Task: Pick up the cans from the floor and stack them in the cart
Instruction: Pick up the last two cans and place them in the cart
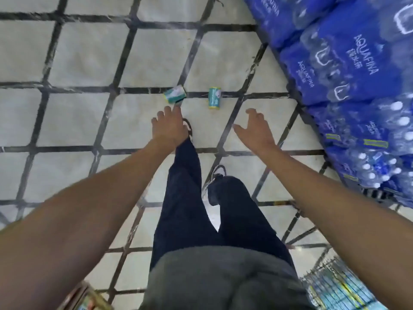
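From the head view, two small teal cans lie on their sides on the pale tiled floor [78, 63], which has dark grout lines: the left can [175, 94] and the right can [214, 97], near each other. The left hand [171, 126] reaches just short of the left can, grip released, fingers spread. The right hand [254, 128] hovers released and empty. Shiny blue shrink-wrapped water packs [348, 59] wall the floor's right edge; open floor lies leftward

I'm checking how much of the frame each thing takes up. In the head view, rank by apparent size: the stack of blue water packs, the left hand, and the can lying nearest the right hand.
1. Stack of blue water packs, by far the largest.
2. Left hand, though nearness to the camera inflates it.
3. Can, smallest.
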